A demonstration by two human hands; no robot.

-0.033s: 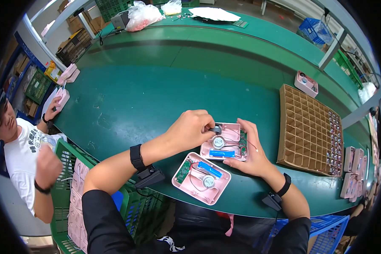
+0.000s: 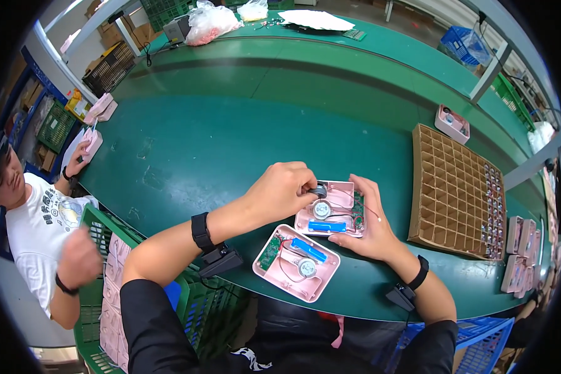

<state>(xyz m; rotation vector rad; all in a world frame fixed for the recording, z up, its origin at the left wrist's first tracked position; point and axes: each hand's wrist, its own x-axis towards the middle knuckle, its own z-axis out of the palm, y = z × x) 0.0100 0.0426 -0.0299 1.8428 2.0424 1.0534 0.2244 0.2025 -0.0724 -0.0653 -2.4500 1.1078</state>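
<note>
My left hand (image 2: 285, 185) has its thumb and fingers pinched on a small dark round part (image 2: 318, 189) at the upper left corner of a pink plastic housing (image 2: 339, 186). My right hand (image 2: 371, 219) grips that housing along its right side, thumb at the lower edge. Inside it are a silver round speaker (image 2: 321, 209), a blue cylindrical battery (image 2: 327, 226), a green circuit board (image 2: 358, 204) and thin wires. A second pink housing (image 2: 270, 288), with a similar battery, speaker and board, lies tilted on the table just nearer to me.
A divided cardboard tray (image 2: 445, 187) lies to the right, small parts filling its right columns. Pink housings (image 2: 521, 255) stack beyond it; another (image 2: 452, 123) sits behind. At left, a co-worker's hand (image 2: 81, 255) is above a green crate (image 2: 93, 311) of pink housings.
The co-worker's raised hand has shifted slightly right and down. My own hands and the housings look the same.
</note>
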